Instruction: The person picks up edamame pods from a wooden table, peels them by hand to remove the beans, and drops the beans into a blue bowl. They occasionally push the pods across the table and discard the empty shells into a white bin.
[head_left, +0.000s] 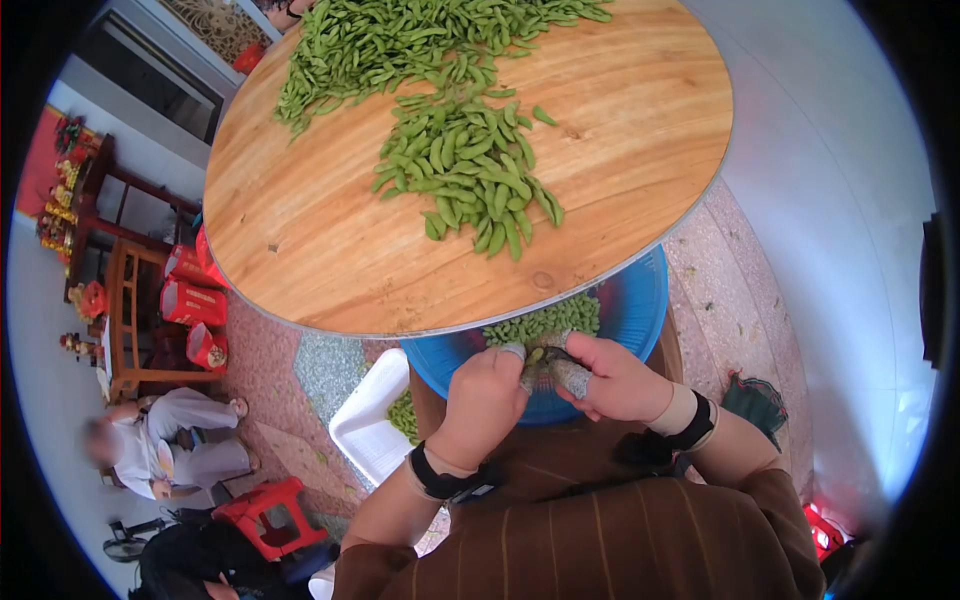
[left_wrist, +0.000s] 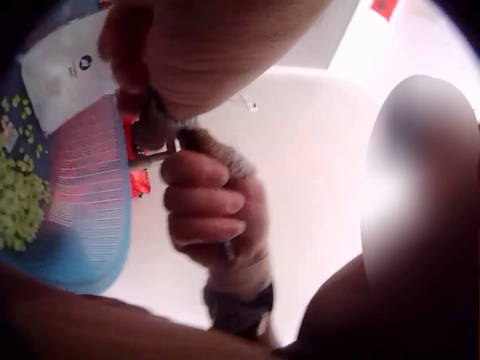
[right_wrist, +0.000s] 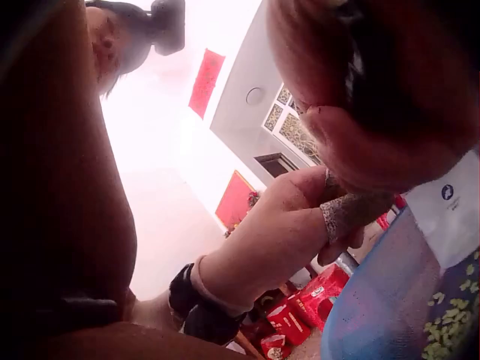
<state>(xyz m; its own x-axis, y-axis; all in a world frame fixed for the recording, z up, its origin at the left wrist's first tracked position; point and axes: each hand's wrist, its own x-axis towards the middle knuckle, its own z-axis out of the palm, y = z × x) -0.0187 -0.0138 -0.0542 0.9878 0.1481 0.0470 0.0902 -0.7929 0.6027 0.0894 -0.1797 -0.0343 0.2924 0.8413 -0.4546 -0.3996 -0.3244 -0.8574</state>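
Observation:
Both hands meet over the near rim of a blue plastic basket (head_left: 655, 290) that holds shelled green beans (head_left: 540, 322). My left hand (head_left: 480, 398) pinches a green soybean pod (head_left: 536, 355) between thumb and fingers. Facing it, my right hand (head_left: 628, 378) curls round a dark slim tool (left_wrist: 229, 251), whose end pokes out below the little finger in the left wrist view; its kind cannot be told. Grey speckled wrapping (head_left: 570, 374) covers the right thumb, and similar wrapping shows on the left hand. Heaped soybean pods (head_left: 465, 165) lie on the round wooden table (head_left: 300, 240) beyond.
The table's edge overhangs the basket's far part. At left on the floor stands a white plastic basket (head_left: 350, 425) with green pieces inside. A red stool (head_left: 275, 520) and a seated person (head_left: 190, 440) are farther left; a dark green bag (head_left: 755, 405) lies right.

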